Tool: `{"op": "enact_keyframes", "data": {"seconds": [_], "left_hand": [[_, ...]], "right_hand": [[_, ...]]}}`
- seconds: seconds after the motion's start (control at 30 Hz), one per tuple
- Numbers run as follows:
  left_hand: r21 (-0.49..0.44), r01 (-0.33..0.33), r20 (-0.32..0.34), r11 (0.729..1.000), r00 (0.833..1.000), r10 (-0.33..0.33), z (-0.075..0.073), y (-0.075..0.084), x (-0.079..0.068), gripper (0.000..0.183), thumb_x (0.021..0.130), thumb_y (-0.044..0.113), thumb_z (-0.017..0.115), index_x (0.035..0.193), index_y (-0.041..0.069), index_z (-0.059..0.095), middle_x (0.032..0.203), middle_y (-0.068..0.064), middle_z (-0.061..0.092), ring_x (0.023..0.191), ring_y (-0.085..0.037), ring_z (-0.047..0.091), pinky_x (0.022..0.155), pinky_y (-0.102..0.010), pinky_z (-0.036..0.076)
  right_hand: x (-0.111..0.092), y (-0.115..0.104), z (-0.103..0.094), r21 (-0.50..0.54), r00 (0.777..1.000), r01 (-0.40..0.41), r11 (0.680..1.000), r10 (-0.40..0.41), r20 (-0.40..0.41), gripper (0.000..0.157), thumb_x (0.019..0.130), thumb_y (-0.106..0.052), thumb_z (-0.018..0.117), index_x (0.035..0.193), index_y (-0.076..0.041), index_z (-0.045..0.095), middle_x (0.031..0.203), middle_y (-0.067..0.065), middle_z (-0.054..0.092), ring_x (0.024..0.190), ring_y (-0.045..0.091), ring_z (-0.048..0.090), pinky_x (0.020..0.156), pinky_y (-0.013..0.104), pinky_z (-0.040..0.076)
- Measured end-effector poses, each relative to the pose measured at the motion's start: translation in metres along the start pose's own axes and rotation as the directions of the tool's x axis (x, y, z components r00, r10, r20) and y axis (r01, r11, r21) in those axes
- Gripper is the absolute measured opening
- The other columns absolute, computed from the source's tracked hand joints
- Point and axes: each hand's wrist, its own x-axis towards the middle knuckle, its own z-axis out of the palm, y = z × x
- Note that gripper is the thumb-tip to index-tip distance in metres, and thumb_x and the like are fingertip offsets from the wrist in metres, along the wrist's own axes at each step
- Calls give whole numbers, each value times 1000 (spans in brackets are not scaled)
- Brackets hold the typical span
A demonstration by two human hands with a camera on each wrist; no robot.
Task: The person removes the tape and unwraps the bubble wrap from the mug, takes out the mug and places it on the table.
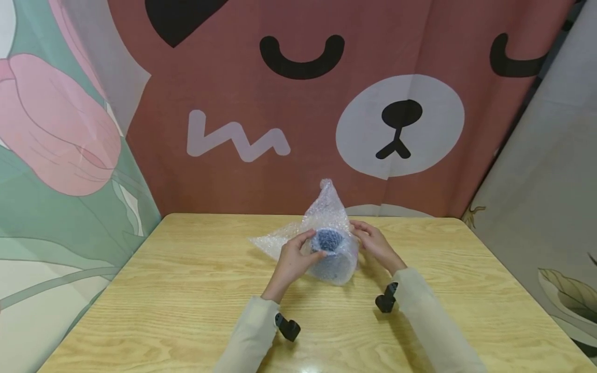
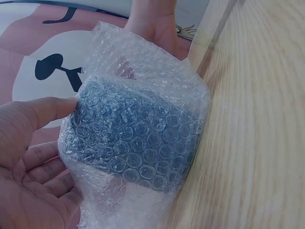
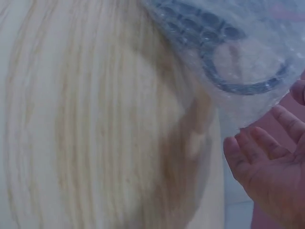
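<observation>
Cup and film are spanned together by the left hand [image 1: 295, 257], its thumb and fingers parted wide and curved about the rim; by the right hand [image 1: 373, 241], fingers loosely extended, only the right side of the film seems to be touched, and nothing is seen clasped there. For this handling of the film, the cup would best be steadied lightly by the left hand while the film is guided flat along its side by the right fingertips; loose flaps should be watched at the mouth, since so round a body could let the film slip. Behind, a creased brown cloth [image 1: 210, 191] is printed with an animal face. Below it, the pale yellow worktop [image 1: 186, 290] is marked with streaked wood grain and rounded at its far corners. About midway between those corners, toward the far edge, the bubble wrap [image 1: 328, 207] is found: clear, crinkled, glossy, drawn up into a peak, with a pointed flap turned toward the far left corner. Inside it, the blue cup [image 1: 333, 259] is enclosed, round-mouthed and seemingly stiff. Smallest, a curved blue band [image 3: 245, 89] is shown through the film; whether handle or rim cannot be told.
</observation>
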Motion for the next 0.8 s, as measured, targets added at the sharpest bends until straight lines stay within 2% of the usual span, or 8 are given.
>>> {"op": "enact_keyframes", "data": {"seconds": [0.13, 0.23, 0.33, 0.63, 0.7, 0.77, 0.8], "left_hand": [[-3, 11, 9, 1000, 1000, -11, -1, 0, -1, 59, 83, 20, 79, 134, 3, 57, 139, -13, 52, 131, -31, 43, 104, -47, 38], [-12, 18, 13, 1000, 1000, -18, -1, 1, -1, 59, 83, 21, 79, 135, 3, 56, 140, -13, 51, 132, -31, 42, 105, -47, 37], [-19, 17, 12, 1000, 1000, -16, 0, 1, -1, 60, 83, 21, 79, 135, 3, 56, 140, -13, 51, 132, -30, 41, 106, -47, 36], [-35, 19, 14, 999, 1000, -19, 1, 1, -2, 59, 84, 19, 78, 136, 2, 55, 141, -13, 49, 132, -31, 41, 106, -48, 36], [-34, 15, 16, 999, 1000, -14, 1, 1, -2, 59, 84, 19, 78, 136, 2, 55, 142, -13, 49, 132, -31, 42, 105, -47, 36], [-33, 5, 12, 999, 1000, -4, 1, 0, -2, 59, 84, 19, 78, 135, 1, 55, 141, -14, 49, 132, -31, 42, 105, -48, 36], [-33, 1, 10, 999, 1000, -1, 1, 0, -1, 59, 84, 19, 78, 135, 1, 55, 141, -14, 49, 132, -31, 42, 105, -47, 37]], "right_hand": [[-4, -9, -2, -128, 997, 51, 990, -59, -57, 49, 103, -24, 47, 145, 1, 41, 147, 25, 37, 130, 42, 39, 103, 57, 35], [-6, -15, -3, -241, 991, 71, 968, -97, -95, 48, 102, -25, 50, 143, 0, 44, 146, 24, 40, 132, 43, 38, 104, 57, 35], [-10, -21, -3, -312, 987, 78, 947, -117, -107, 48, 102, -27, 50, 143, -2, 45, 146, 22, 41, 132, 42, 37, 103, 58, 34], [-27, -38, -1, -383, 967, 172, 908, -229, -109, 49, 100, -30, 54, 141, -2, 49, 141, 20, 48, 128, 39, 44, 97, 58, 41], [-31, -43, 0, -408, 957, 205, 889, -270, -107, 48, 99, -29, 56, 139, -3, 52, 138, 19, 51, 118, 36, 54, 92, 55, 46], [-36, -49, 2, -445, 943, 248, 860, -320, -94, 47, 97, -29, 59, 137, -4, 54, 135, 18, 55, 86, 28, 65, 82, 52, 51], [-38, -52, 3, -465, 935, 272, 843, -346, -81, 47, 97, -29, 60, 137, -4, 55, 134, 17, 56, 71, 22, 63, 79, 50, 51]]}}
